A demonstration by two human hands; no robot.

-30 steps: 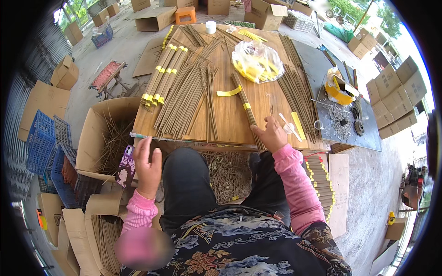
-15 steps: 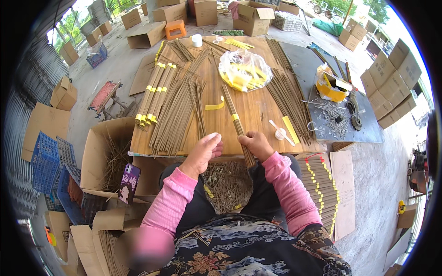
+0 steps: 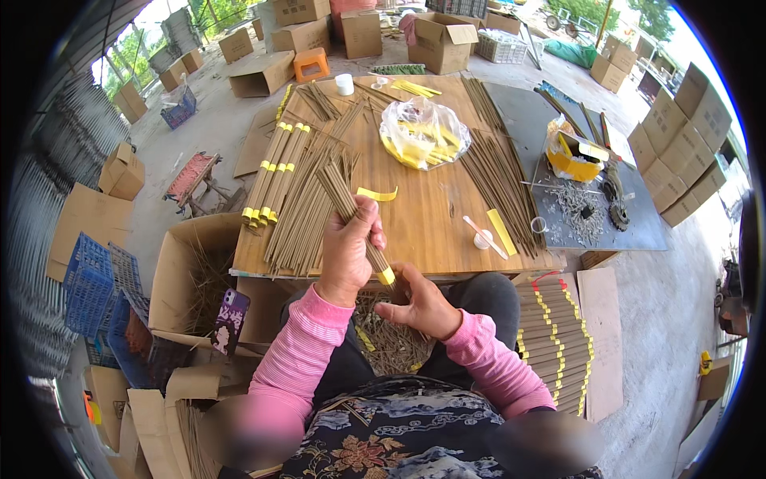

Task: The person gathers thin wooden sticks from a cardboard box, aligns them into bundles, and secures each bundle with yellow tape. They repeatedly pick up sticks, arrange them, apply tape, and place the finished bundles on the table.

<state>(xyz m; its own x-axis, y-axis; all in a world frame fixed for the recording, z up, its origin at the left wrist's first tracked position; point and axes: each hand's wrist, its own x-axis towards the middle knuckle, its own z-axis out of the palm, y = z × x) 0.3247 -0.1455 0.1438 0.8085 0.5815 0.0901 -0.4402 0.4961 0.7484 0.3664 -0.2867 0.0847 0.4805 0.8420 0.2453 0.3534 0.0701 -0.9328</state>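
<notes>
My left hand point(image 3: 349, 249) is closed round a bundle of thin brown sticks point(image 3: 339, 191), which slants from upper left to lower right above the table's front edge. A yellow paper band point(image 3: 387, 276) wraps the bundle near its lower end. Beside that end my right hand point(image 3: 423, 305) is cupped, thumb and fingers apart; whether it touches the sticks I cannot tell. Just beyond the bundle a loose yellow paper strip point(image 3: 378, 194) lies on the wooden table point(image 3: 427, 215). Left of my hands are loose sticks point(image 3: 299, 215) and several banded bundles point(image 3: 271, 176).
On the table stand a plastic bag of yellow strips point(image 3: 424, 134), a small white pot point(image 3: 482, 239) with a flat stick across it, and more sticks point(image 3: 499, 184). A grey board point(image 3: 638, 231) adjoins at right. An open carton point(image 3: 179, 279) stands left; banded bundles point(image 3: 550, 351) lie low right.
The bundle has passed from my right hand to my left and moved left, tilting the same way. My right hand has loosened and dropped to its lower end. The view has shifted slightly.
</notes>
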